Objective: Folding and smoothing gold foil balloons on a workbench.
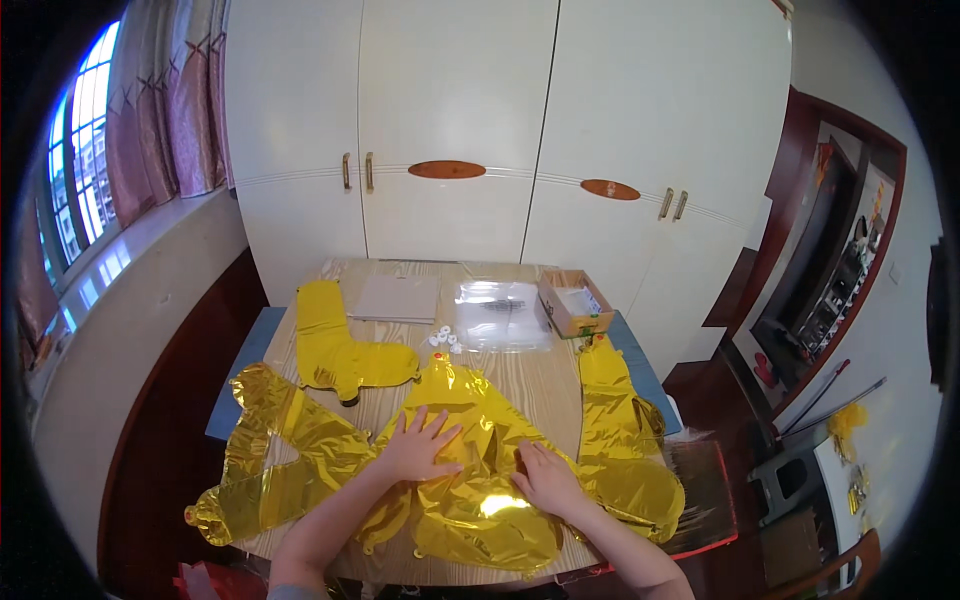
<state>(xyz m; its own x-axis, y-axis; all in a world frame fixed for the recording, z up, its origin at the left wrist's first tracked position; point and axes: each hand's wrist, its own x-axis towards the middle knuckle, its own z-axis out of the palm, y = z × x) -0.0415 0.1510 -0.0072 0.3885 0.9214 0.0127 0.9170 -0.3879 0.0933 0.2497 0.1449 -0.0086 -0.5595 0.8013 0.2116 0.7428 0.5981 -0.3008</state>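
A large gold foil balloon (pixel 485 535), flat and crinkled, lies across the near middle of the table. My left hand (pixel 422 447) rests on its left part with the fingers spread. On its right part lies my right hand (pixel 547 478), fingers stretched out over the foil. To the left is another crumpled gold foil piece (pixel 300 440), partly beneath my left forearm. An L-shaped gold foil balloon (pixel 335 340) lies flat at the far left. At the right, a further gold foil balloon (pixel 615 430) reaches toward the table's near right edge.
Behind the foil are small white pieces (pixel 445 339), a pale flat board (pixel 398 298), a clear plastic sheet (pixel 500 325) and an open cardboard box (pixel 578 305). The wooden table (pixel 450 272) stands before white cabinets (pixel 450 90). A red-edged clear package (pixel 705 490) sits beyond its right edge.
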